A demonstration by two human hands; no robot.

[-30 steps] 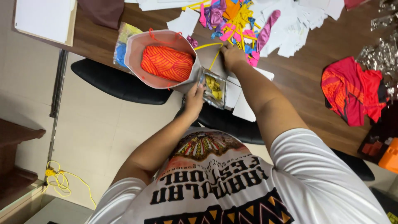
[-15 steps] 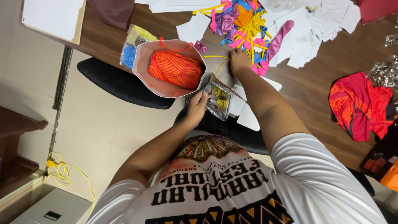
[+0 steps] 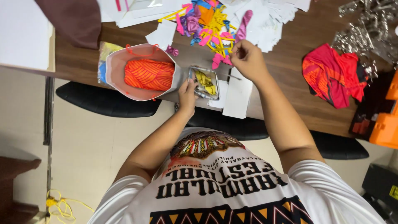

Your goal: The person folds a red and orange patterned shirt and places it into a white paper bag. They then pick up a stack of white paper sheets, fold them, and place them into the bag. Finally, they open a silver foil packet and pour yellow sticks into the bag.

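- Here, near the middle of the frame, the left hand (image 3: 187,92) grips the left edge of a small clear plastic packet (image 3: 204,83) with yellow pieces inside; the fingers are closed on it, holding it just above the near edge of the wooden table (image 3: 290,58).
- Just right of and above that packet, the right hand (image 3: 248,60) is curled into a narrow pinch at the edge of a heap of coloured balloons (image 3: 207,20). Whether the fingertips actually hold one cannot be told.
- The balloons, pink, yellow, purple and orange, lie in a loose pile at the upper centre of the frame, and one pink piece (image 3: 219,60) sits just left of the right hand.
- Left of the packet, touching the left hand's side, stands an open paper bag (image 3: 114,68) with an orange striped cloth (image 3: 149,74) inside it.
- A white card (image 3: 237,96) lies flat below the right hand, overhanging the table's near edge.
- White paper sheets (image 3: 269,25) are scattered at the upper centre and right.
- A red and orange crumpled cloth (image 3: 331,74) lies well apart at the right.
- Black chair seats (image 3: 107,101) show beneath the table's edge.
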